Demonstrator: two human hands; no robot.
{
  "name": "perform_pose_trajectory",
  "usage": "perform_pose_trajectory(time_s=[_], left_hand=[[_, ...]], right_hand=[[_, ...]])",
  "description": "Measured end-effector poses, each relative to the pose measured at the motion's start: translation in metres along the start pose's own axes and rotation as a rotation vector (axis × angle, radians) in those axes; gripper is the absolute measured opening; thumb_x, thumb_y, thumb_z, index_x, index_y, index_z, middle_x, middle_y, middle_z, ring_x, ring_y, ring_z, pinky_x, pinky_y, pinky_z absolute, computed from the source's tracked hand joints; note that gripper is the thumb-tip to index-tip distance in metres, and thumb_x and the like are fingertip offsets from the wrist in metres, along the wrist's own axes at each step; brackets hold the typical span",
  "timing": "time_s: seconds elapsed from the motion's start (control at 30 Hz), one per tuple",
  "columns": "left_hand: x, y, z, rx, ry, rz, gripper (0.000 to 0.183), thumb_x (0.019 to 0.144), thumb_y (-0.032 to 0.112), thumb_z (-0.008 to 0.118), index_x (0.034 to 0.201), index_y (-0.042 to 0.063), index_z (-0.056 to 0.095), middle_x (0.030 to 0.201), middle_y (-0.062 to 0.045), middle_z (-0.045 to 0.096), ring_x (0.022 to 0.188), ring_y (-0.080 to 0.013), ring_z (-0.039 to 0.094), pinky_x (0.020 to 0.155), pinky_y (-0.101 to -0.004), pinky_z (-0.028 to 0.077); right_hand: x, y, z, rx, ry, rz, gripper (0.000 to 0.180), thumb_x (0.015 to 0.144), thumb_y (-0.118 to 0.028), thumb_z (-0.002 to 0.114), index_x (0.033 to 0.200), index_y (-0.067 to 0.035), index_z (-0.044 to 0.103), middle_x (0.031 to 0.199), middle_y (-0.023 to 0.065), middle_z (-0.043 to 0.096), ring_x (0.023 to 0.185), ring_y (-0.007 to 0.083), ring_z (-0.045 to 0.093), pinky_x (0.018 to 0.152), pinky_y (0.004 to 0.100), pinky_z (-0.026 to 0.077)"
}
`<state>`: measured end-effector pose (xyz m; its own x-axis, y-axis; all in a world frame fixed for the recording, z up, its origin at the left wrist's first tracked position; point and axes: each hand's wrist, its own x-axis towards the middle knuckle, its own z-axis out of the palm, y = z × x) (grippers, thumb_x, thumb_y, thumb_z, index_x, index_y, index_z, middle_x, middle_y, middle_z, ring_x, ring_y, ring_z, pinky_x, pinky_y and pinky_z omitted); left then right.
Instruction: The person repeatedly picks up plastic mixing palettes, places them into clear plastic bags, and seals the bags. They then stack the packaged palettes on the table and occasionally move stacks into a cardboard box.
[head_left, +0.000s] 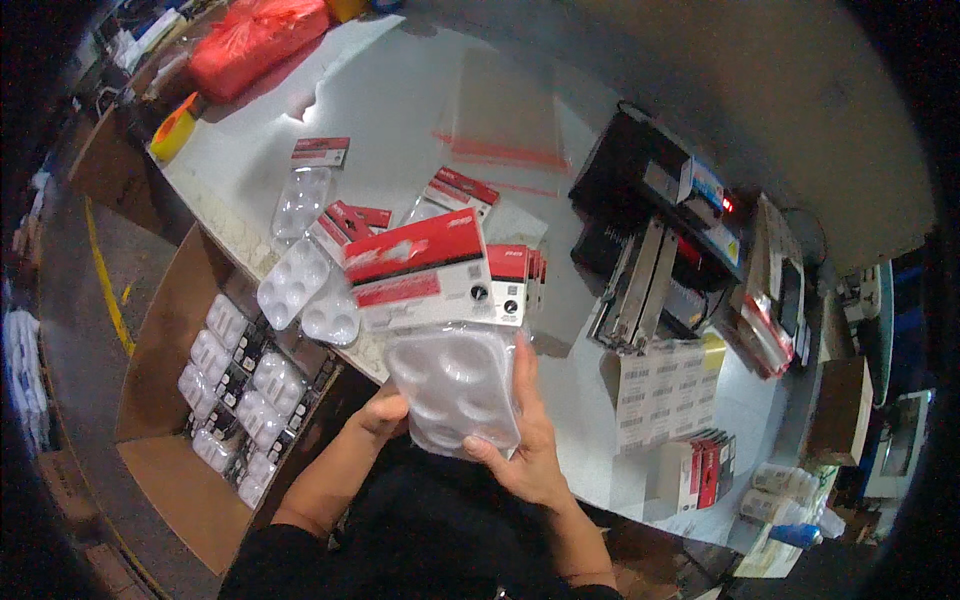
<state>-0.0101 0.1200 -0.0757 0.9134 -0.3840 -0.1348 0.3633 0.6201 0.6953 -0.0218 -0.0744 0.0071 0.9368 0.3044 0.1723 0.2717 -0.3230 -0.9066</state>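
Note:
Over the table's front edge, a packaged white plastic palette (454, 382) with round wells is tilted up in front of me. It is in clear film under a red-and-white header card (420, 270) bearing writing. My right hand (536, 442) grips its right side, thumb across the lower front corner. My left hand (382, 412) holds its lower left edge; most of the fingers are hidden behind it. Just beyond lie loose white palettes (292, 281), a carded palette pack (304, 199) and several more header cards (510, 277).
An open cardboard box (161, 330) of packed palettes stands at left. Clear bags (506, 112) lie on the white table (390, 90). A black sealing machine (645, 180), a barcode label sheet (664, 397) and upright header cards (701, 469) are at right. Yellow tape (174, 131) sits far left.

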Motion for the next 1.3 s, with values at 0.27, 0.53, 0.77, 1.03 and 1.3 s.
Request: perform_pose_trajectory(time_s=[0.27,0.53,0.77,1.03,1.3], left_hand=[[-0.001,0.005,-0.014,0.021,0.078,0.06,0.088,0.066,0.033,0.077,0.136,0.003,0.033,0.125,-0.01,0.05,0.114,-0.024,0.051,0.096,-0.0381,0.044],[-0.041,0.038,-0.046,0.052,0.349,0.301,0.089,0.065,0.032,0.077,0.136,0.003,0.033,0.126,-0.011,0.049,0.114,-0.0239,0.051,0.096,-0.0381,0.044],[-0.076,0.073,-0.078,0.151,0.582,0.506,0.09,0.064,0.032,0.078,0.136,0.003,0.032,0.126,-0.011,0.049,0.115,-0.0238,0.05,0.096,-0.0382,0.043],[-0.047,0.064,-0.094,0.185,0.566,0.422,0.092,0.063,0.031,0.079,0.136,0.003,0.032,0.127,-0.011,0.049,0.115,-0.0237,0.05,0.097,-0.0382,0.043],[-0.017,0.069,-0.086,0.244,0.527,0.383,0.093,0.062,0.031,0.079,0.136,0.002,0.032,0.127,-0.011,0.048,0.115,-0.0236,0.05,0.097,-0.0382,0.042]], right_hand=[[0.018,-0.01,0.01,-0.021,-0.178,-0.127,0.03,0.077,-0.03,0.071,0.104,-0.019,0.068,0.153,0.0179,0.012,0.139,0.0464,0.003,0.097,0.0631,0.02],[0.063,0.002,0.034,0.961,0.177,0.616,0.042,0.089,-0.031,0.061,0.114,0.002,0.053,0.111,0.0109,0.058,0.091,0.0182,0.057,0.078,0.0336,0.047],[0.104,0.037,0.099,0.796,-0.095,0.794,0.059,0.089,-0.039,0.06,0.12,0.008,0.042,0.11,0.0158,0.058,0.086,0.0186,0.058,0.074,0.0303,0.048],[0.109,0.031,0.109,-0.445,-0.082,0.248,0.103,0.069,-0.05,0.072,0.147,-0.015,0.016,0.151,0.0253,-0.007,0.138,0.0466,0.0,0.099,0.0657,0.024],[0.177,0.053,0.175,-0.3,0.015,0.17,0.101,0.067,-0.047,0.073,0.146,-0.012,0.021,0.152,0.0241,-0.001,0.139,0.045,-0.002,0.098,0.0662,0.018]])
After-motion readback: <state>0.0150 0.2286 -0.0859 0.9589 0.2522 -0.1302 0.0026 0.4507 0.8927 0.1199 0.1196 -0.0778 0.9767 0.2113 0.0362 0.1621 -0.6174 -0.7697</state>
